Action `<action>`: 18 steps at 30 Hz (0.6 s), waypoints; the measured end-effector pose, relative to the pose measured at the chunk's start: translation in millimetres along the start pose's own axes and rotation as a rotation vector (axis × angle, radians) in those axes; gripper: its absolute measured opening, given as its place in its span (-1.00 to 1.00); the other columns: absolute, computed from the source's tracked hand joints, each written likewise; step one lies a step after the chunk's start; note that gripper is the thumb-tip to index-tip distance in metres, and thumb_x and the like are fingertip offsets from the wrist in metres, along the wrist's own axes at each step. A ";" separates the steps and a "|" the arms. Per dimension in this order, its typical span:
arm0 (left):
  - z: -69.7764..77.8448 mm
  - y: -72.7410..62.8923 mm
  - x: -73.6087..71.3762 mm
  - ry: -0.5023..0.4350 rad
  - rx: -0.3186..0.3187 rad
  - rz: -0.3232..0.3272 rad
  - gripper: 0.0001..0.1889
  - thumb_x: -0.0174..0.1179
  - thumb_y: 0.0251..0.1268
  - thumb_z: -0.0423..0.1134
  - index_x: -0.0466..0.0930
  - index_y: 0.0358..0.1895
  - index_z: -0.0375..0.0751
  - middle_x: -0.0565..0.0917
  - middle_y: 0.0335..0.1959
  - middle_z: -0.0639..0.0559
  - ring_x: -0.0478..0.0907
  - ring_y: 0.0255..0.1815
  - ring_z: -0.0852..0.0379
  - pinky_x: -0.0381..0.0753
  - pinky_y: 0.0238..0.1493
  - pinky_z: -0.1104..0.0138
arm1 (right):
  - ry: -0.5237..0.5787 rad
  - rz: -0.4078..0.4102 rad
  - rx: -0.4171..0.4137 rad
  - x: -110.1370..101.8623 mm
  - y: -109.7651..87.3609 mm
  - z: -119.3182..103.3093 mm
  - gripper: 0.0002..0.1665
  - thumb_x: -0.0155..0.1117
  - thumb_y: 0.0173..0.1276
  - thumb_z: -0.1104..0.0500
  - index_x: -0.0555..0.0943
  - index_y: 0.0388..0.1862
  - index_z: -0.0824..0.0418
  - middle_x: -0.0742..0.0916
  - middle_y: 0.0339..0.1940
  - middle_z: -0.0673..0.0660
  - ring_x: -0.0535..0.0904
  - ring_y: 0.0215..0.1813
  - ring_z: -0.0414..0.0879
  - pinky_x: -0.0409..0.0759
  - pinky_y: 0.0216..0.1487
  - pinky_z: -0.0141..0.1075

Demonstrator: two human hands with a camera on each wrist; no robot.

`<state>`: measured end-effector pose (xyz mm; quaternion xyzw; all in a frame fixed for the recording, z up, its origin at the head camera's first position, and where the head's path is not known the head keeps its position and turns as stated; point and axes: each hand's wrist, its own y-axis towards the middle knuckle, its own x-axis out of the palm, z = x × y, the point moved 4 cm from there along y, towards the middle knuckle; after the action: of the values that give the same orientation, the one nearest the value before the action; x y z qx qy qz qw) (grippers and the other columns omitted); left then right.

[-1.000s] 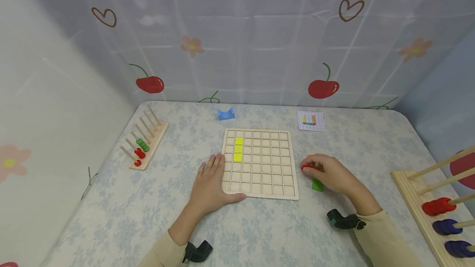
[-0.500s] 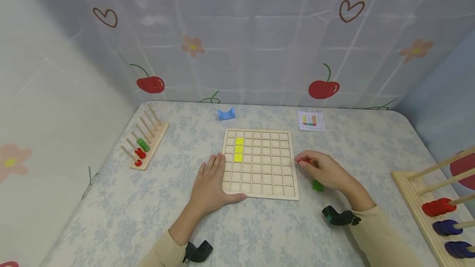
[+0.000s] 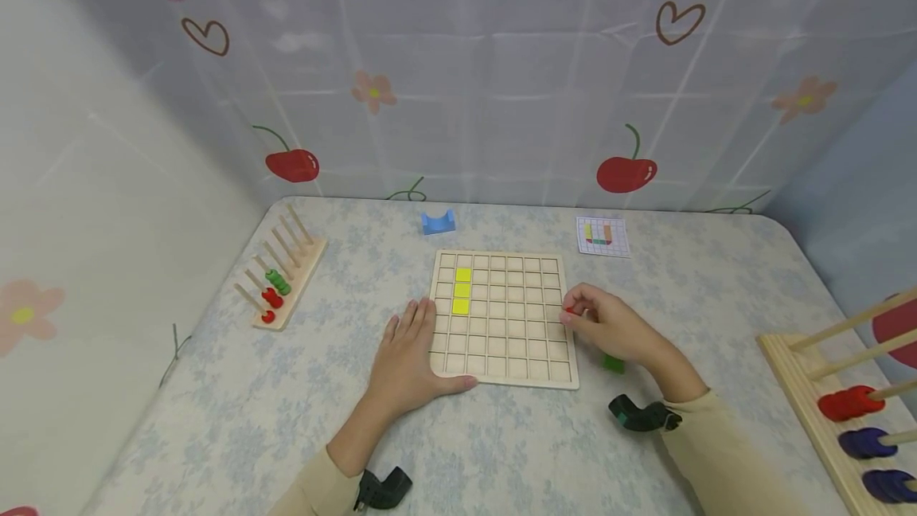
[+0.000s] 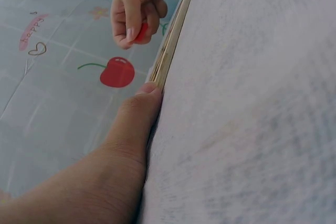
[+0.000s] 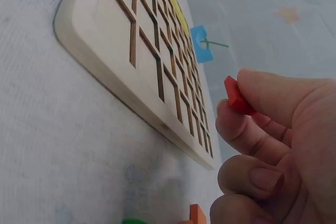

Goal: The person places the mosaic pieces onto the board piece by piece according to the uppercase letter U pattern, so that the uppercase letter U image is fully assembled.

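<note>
A square wooden grid board [image 3: 513,343] lies on the table, with a column of yellow tiles [image 3: 462,291] in its upper left cells. My left hand [image 3: 403,358] rests against the board's left side, fingers straight and thumb along the near edge. Above the board's right edge, my right hand [image 3: 612,325] pinches a small red block [image 5: 237,97] between thumb and forefinger, its other fingers curled. Part of a green block [image 3: 613,363] shows on the table below that hand. An orange block [image 5: 197,215] appears at the bottom of the right wrist view.
A printed pattern card [image 3: 603,236] lies behind the board at right, a blue curved block [image 3: 438,222] behind it at left. A peg stand with red and green beads [image 3: 290,285] stands far left. Another wooden peg rack [image 3: 795,388] with red and blue rings is at right.
My right hand has lifted the red block off the table and carried it leftward to the board's right edge. The left hand has stayed in place.
</note>
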<state>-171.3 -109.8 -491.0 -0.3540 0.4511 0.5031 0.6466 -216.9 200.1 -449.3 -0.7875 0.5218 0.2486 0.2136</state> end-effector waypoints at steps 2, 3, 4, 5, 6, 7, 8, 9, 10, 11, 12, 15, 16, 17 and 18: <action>0.2 0.0 -0.1 -0.001 0.002 0.003 0.48 0.05 -0.27 0.77 -0.27 0.61 -0.21 -0.14 0.65 -0.08 -0.25 0.68 0.00 -0.23 0.63 0.00 | 0.018 -0.005 0.003 1.9 0.9 -1.4 -0.88 0.26 0.45 0.12 0.51 -0.16 0.10 0.62 -0.34 0.08 0.40 -0.47 -0.17 0.40 -0.48 -0.38; 0.3 0.1 -0.1 0.000 0.003 0.005 0.48 0.05 -0.27 0.77 -0.27 0.61 -0.21 -0.13 0.65 -0.08 -0.25 0.68 0.00 -0.23 0.63 -0.01 | 0.028 -0.007 0.003 2.7 1.2 -2.0 -0.87 0.26 0.45 0.12 0.51 -0.16 0.10 0.62 -0.34 0.08 0.40 -0.47 -0.17 0.40 -0.48 -0.38; 0.3 0.2 -0.1 0.002 0.003 0.006 0.48 0.04 -0.27 0.77 -0.26 0.61 -0.21 -0.13 0.65 -0.08 -0.25 0.68 0.00 -0.23 0.63 -0.01 | 0.040 -0.008 0.003 3.4 1.6 -2.4 -0.85 0.27 0.44 0.11 0.50 -0.16 0.11 0.62 -0.34 0.08 0.40 -0.47 -0.17 0.40 -0.48 -0.38; 0.3 0.3 -0.1 0.003 0.004 0.009 0.49 0.04 -0.27 0.77 -0.26 0.61 -0.22 -0.12 0.65 -0.09 -0.24 0.68 0.00 -0.22 0.63 -0.01 | 0.052 -0.010 0.003 4.0 1.8 -2.9 -0.82 0.29 0.43 0.09 0.50 -0.16 0.11 0.62 -0.35 0.08 0.40 -0.47 -0.17 0.40 -0.48 -0.38; 0.3 0.3 -0.1 0.005 0.004 0.010 0.49 0.04 -0.27 0.77 -0.26 0.61 -0.22 -0.12 0.65 -0.09 -0.24 0.68 0.00 -0.22 0.63 -0.01 | 0.061 -0.010 0.003 4.5 2.1 -3.2 -0.79 0.32 0.41 0.07 0.49 -0.16 0.12 0.62 -0.35 0.07 0.40 -0.47 -0.17 0.40 -0.48 -0.38; 0.3 0.4 0.0 0.005 0.005 0.011 0.49 0.04 -0.27 0.77 -0.26 0.61 -0.22 -0.12 0.65 -0.09 -0.24 0.68 -0.01 -0.22 0.63 -0.01 | 0.069 -0.009 0.002 4.8 2.4 -3.5 -0.76 0.35 0.38 0.06 0.49 -0.16 0.12 0.62 -0.36 0.07 0.40 -0.47 -0.17 0.40 -0.48 -0.38; 0.3 0.4 0.0 0.005 0.005 0.012 0.49 0.03 -0.28 0.78 -0.26 0.61 -0.22 -0.12 0.65 -0.09 -0.23 0.68 -0.01 -0.22 0.63 -0.01 | 0.076 -0.009 0.000 5.0 2.6 -3.9 -0.73 0.38 0.35 0.04 0.49 -0.17 0.13 0.61 -0.37 0.07 0.41 -0.47 -0.17 0.40 -0.47 -0.38; 0.3 0.4 0.0 0.005 0.005 0.012 0.49 0.03 -0.28 0.78 -0.26 0.61 -0.22 -0.12 0.65 -0.09 -0.24 0.67 -0.01 -0.22 0.63 -0.01 | 0.081 -0.008 0.000 5.1 2.9 -4.2 -0.70 0.40 0.32 0.03 0.49 -0.18 0.13 0.61 -0.39 0.07 0.41 -0.47 -0.17 0.40 -0.47 -0.39; 0.2 0.4 0.1 0.004 0.005 0.012 0.49 0.02 -0.28 0.78 -0.26 0.61 -0.21 -0.12 0.65 -0.09 -0.24 0.68 -0.01 -0.21 0.63 -0.02 | 0.085 -0.008 0.000 5.2 3.0 -4.5 -0.68 0.43 0.30 0.03 0.49 -0.18 0.13 0.60 -0.40 0.07 0.41 -0.47 -0.17 0.40 -0.47 -0.39; 0.2 0.3 0.2 0.003 0.005 0.013 0.49 0.02 -0.28 0.79 -0.26 0.61 -0.21 -0.12 0.65 -0.09 -0.24 0.68 -0.01 -0.21 0.63 -0.02 | 0.088 -0.008 -0.001 5.3 3.2 -4.8 -0.67 0.44 0.28 0.02 0.49 -0.19 0.13 0.60 -0.42 0.06 0.41 -0.47 -0.18 0.40 -0.47 -0.39; 0.1 0.3 0.4 0.003 0.005 0.013 0.49 0.01 -0.29 0.79 -0.26 0.61 -0.21 -0.13 0.65 -0.08 -0.24 0.68 -0.01 -0.22 0.63 -0.02 | 0.087 -0.008 -0.002 5.4 3.4 -5.0 -0.66 0.45 0.27 0.03 0.49 -0.20 0.13 0.60 -0.43 0.06 0.41 -0.48 -0.18 0.40 -0.48 -0.40; -0.2 0.5 1.1 0.005 0.004 0.010 0.50 -0.01 -0.29 0.80 -0.27 0.61 -0.21 -0.14 0.65 -0.08 -0.25 0.68 0.00 -0.22 0.63 -0.01 | 0.086 -0.012 -0.002 6.2 4.2 -6.1 -0.69 0.45 0.27 0.04 0.53 -0.18 0.12 0.60 -0.44 0.04 0.39 -0.50 -0.20 0.38 -0.49 -0.40; -0.3 0.6 1.3 0.007 0.003 0.009 0.50 -0.01 -0.29 0.80 -0.27 0.61 -0.21 -0.14 0.65 -0.07 -0.25 0.68 0.00 -0.23 0.63 -0.01 | 0.081 -0.014 -0.004 6.5 4.5 -6.5 -0.72 0.45 0.28 0.04 0.56 -0.17 0.11 0.61 -0.44 0.04 0.39 -0.51 -0.20 0.38 -0.50 -0.40; -0.3 0.6 1.4 0.010 0.002 0.007 0.50 -0.01 -0.29 0.80 -0.28 0.61 -0.20 -0.14 0.65 -0.07 -0.26 0.68 0.00 -0.23 0.63 -0.01 | 0.072 -0.015 -0.007 6.9 4.8 -6.9 -0.74 0.44 0.29 0.04 0.59 -0.16 0.10 0.61 -0.44 0.03 0.39 -0.51 -0.21 0.38 -0.50 -0.40; -0.3 0.7 1.4 0.012 0.001 0.005 0.50 -0.01 -0.29 0.80 -0.28 0.61 -0.20 -0.15 0.65 -0.07 -0.26 0.68 0.00 -0.23 0.63 0.00 | 0.062 -0.016 -0.010 7.2 5.0 -7.4 -0.76 0.43 0.30 0.03 0.63 -0.15 0.10 0.62 -0.45 0.02 0.39 -0.51 -0.21 0.38 -0.51 -0.40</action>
<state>-171.9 -109.4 -492.5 -0.3554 0.4560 0.5022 0.6431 -217.9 188.7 -448.3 -0.8001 0.5207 0.2250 0.1953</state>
